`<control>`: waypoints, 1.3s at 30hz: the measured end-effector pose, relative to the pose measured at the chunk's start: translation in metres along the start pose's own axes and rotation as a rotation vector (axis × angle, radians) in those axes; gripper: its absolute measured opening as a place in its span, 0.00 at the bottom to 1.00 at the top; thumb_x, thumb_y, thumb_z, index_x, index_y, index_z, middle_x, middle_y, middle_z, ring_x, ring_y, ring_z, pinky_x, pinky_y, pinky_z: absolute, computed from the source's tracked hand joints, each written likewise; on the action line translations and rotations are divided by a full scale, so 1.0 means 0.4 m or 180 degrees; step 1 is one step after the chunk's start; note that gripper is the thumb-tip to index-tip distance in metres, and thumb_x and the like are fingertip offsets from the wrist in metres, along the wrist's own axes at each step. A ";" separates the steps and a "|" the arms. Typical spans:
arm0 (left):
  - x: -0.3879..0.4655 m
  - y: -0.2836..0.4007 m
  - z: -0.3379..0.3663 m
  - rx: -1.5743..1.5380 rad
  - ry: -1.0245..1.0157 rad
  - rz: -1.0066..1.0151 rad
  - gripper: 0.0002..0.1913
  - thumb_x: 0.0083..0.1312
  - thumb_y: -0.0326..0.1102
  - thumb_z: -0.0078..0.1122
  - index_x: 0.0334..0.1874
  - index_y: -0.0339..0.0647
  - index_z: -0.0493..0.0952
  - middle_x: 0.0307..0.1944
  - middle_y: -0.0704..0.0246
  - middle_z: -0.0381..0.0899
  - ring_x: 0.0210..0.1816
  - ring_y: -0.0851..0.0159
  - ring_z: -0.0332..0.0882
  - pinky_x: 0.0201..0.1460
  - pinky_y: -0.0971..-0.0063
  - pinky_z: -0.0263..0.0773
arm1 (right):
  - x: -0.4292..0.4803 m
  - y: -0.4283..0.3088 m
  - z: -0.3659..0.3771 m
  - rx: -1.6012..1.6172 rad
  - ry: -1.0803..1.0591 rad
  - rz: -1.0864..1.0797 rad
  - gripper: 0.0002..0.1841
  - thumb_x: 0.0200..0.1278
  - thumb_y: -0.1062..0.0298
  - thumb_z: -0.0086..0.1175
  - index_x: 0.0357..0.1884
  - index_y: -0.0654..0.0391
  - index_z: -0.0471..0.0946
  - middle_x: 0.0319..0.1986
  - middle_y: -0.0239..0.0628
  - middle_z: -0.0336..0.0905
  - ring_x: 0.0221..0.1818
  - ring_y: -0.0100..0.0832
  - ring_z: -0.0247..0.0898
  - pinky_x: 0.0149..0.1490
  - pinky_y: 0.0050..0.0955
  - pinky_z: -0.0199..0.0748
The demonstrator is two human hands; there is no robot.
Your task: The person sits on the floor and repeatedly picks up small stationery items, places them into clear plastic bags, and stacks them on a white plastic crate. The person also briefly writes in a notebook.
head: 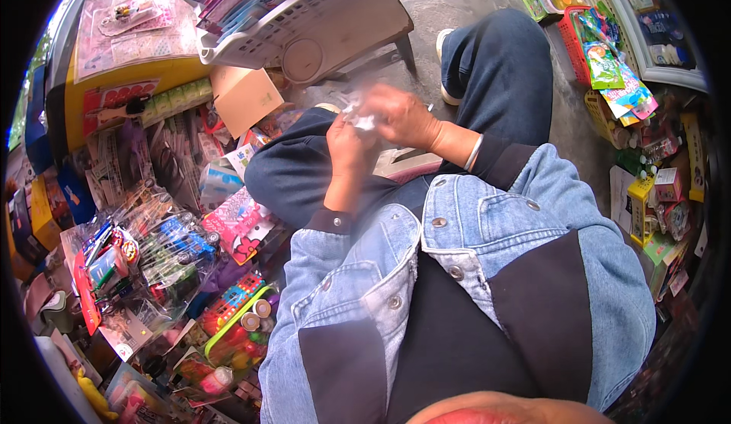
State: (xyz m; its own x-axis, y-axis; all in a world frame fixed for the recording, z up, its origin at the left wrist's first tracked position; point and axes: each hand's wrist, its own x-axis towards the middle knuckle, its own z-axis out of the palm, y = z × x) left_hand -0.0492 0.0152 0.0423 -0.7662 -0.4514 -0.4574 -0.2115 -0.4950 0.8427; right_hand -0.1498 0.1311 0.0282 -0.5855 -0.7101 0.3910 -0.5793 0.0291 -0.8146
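Above my lap, both hands are close together around a small crumpled white piece (362,121), maybe tissue or thin plastic; blur hides its exact kind. My left hand (349,147) grips it from below with bent fingers. Over its upper right side is my right hand (394,113), smeared by motion, its fingers curled at the white piece. Whether those right fingers pinch it is not clear. Just beyond the hands stands a low wooden stool or bench (365,30) with a white plastic basket (274,21) of packaged goods on it.
Packaged toys (183,241) are heaped on my left, beside an open cardboard box (245,98). A yellow-edged display (128,81) rises at the far left. To the right are a red basket (575,47) of snack packets, a yellow basket (599,118) and a glass-fronted cabinet (657,24).
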 end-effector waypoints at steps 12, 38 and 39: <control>-0.004 0.035 -0.054 -0.0100 -0.0365 -0.0059 0.15 0.73 0.32 0.43 0.57 0.35 0.70 0.50 0.62 0.80 0.45 0.67 0.81 0.43 0.75 0.79 | -0.005 0.087 -0.029 0.3946 -0.0138 0.2386 0.12 0.65 0.65 0.53 0.47 0.58 0.77 0.35 0.31 0.81 0.32 0.20 0.76 0.31 0.20 0.72; 0.024 0.066 -0.006 -0.2204 -0.1205 -0.0679 0.42 0.65 0.69 0.44 0.68 0.37 0.62 0.59 0.58 0.73 0.59 0.56 0.73 0.64 0.61 0.66 | 0.025 -0.011 -0.062 0.3546 -0.0016 0.1997 0.10 0.64 0.68 0.60 0.45 0.60 0.80 0.37 0.29 0.82 0.39 0.19 0.76 0.45 0.20 0.75; 0.027 0.076 -0.012 -0.2679 -0.1720 -0.0748 0.44 0.65 0.71 0.41 0.69 0.38 0.60 0.61 0.58 0.72 0.60 0.54 0.71 0.65 0.53 0.65 | 0.029 -0.007 -0.074 0.3845 0.0292 0.2056 0.11 0.65 0.68 0.59 0.46 0.60 0.80 0.37 0.29 0.82 0.39 0.20 0.77 0.45 0.20 0.75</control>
State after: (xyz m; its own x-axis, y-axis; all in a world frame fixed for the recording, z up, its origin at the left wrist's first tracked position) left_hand -0.0610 -0.0084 0.0617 -0.9752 0.0157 -0.2210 -0.0568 -0.9819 0.1809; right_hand -0.1719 0.1437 0.0477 -0.6225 -0.7544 -0.2085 0.6299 -0.3248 -0.7055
